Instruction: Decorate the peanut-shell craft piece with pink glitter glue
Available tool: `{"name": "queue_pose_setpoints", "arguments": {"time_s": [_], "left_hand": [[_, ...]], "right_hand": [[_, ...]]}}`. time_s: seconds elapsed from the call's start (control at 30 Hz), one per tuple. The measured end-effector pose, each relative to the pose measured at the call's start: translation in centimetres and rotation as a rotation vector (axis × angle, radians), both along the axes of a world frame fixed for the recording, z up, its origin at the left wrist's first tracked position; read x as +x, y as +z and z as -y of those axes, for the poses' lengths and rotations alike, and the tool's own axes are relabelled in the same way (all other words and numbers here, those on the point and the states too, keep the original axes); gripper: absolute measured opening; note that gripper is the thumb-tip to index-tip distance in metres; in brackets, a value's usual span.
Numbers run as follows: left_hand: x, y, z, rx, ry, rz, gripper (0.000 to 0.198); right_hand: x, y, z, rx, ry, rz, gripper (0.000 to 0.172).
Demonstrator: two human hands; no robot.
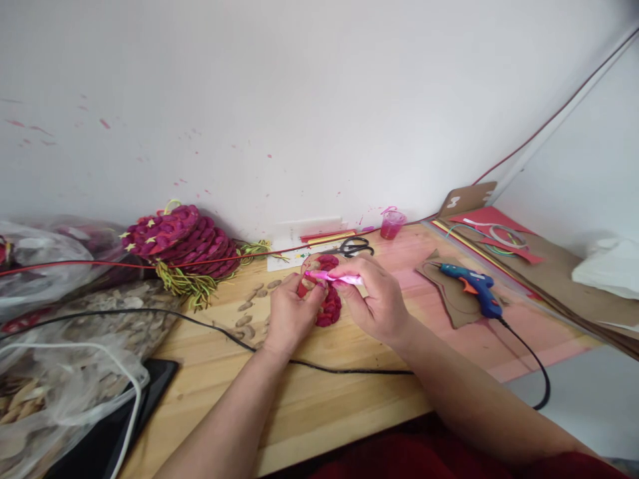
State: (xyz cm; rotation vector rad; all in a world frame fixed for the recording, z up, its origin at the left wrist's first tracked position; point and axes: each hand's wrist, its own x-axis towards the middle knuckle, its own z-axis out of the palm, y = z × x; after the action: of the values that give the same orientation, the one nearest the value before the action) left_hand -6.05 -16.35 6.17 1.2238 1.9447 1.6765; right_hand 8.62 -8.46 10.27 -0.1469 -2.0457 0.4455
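Observation:
My right hand (373,296) is closed around a bright pink pen-like tool (344,279), its tip pointing left above my left hand. The fingers of my left hand (294,311) are pinched together right under that tip; the small thing they hold is too hidden to name. Beneath both hands lies a round red and pink piece (328,313) with lumpy pieces along its rim, partly covered by the fingers. Loose tan shell-like pieces (244,320) are scattered on the wooden table (344,406) left of my left hand.
A blue glue gun (472,283) rests on cardboard (456,313) at the right. Black scissors (355,247) and a pink cup (393,224) stand near the wall. Stacked magenta pieces (187,239) and plastic bags (64,359) fill the left. A black cable (349,370) crosses the table.

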Motion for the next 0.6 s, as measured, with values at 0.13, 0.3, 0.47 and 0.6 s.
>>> {"name": "queue_pose_setpoints", "arguments": {"time_s": [0.13,0.3,0.47,0.6], "left_hand": [[-0.04,-0.08,0.02,0.01,-0.011,0.003,0.019],[-0.04,-0.17,0.03,0.001,-0.017,0.004,0.019],[0.08,-0.09,0.1,0.004,-0.03,-0.008,0.021],[0.1,0.02,0.09,0.011,-0.023,-0.016,0.02]], "right_hand": [[0.05,-0.02,-0.02,0.015,-0.004,0.01,0.014],[0.04,0.01,-0.08,0.057,-0.014,-0.007,0.017],[0.02,-0.09,-0.07,0.071,0.007,-0.003,0.017],[0.03,-0.12,-0.03,0.072,0.025,0.005,0.018]]}}
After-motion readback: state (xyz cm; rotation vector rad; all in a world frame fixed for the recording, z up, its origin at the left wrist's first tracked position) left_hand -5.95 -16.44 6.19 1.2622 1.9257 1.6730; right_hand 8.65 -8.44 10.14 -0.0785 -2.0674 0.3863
